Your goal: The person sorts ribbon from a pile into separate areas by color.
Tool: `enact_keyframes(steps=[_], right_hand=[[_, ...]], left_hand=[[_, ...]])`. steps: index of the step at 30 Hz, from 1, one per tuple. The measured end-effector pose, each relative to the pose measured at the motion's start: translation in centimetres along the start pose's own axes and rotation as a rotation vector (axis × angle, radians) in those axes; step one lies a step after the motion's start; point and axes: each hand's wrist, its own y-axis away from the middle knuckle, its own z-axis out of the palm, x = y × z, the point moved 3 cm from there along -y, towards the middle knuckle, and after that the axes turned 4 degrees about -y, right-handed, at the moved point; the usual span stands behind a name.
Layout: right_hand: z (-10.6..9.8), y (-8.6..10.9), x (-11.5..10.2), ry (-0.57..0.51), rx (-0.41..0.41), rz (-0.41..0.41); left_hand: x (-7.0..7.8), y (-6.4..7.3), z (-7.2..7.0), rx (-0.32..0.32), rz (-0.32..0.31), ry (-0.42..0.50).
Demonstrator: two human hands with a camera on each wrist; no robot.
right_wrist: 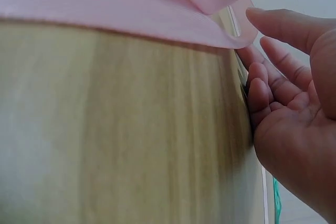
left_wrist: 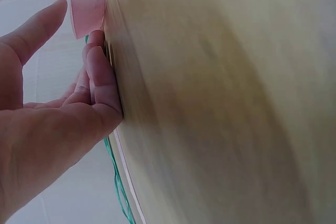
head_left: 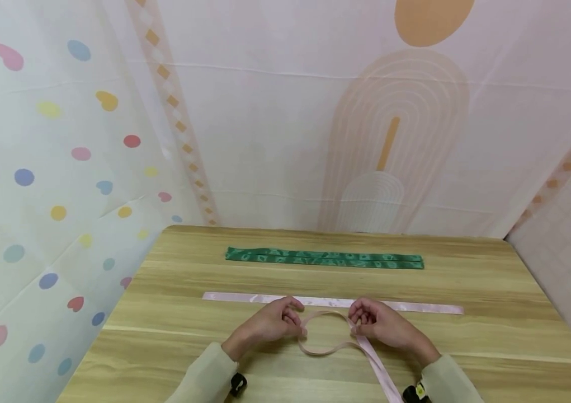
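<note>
A pink ribbon stands partly on edge in a round loop between the two hands, its tail running toward the table's near edge. On the loop's left side, the left hand holds the ribbon with curled fingers; in the left wrist view its thumb is at the ribbon's edge. The right hand pinches the loop's right side, where the ribbon overlaps; its thumb touches the fold in the right wrist view. Just beyond both hands, a second pink ribbon lies flat, partly hidden by the fingers.
Farther back, a green patterned strip of fabric lies across the wooden table. A patterned cloth backdrop rises behind the table, with dotted cloth at the left. Dark straps show at both sleeves.
</note>
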Motion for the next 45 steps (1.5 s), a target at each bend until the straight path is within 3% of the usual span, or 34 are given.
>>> enact_keyframes(steps=[17, 30, 38, 45], right_hand=[[0.28, 0.10, -0.33, 0.019, 0.026, -0.032], [0.27, -0.05, -0.32, 0.142, 0.081, -0.020], [0.29, -0.17, -0.07, 0.146, 0.095, -0.026], [0.22, -0.12, 0.00, 0.124, 0.120, -0.021]], left_hand=[[-0.06, 0.13, 0.22, 0.026, 0.026, -0.059], [0.07, 0.36, 0.57, 0.079, 0.020, -0.086], [-0.25, 0.27, 0.44, 0.106, 0.015, -0.079], [-0.48, 0.03, 0.13, 0.144, 0.048, -0.094]])
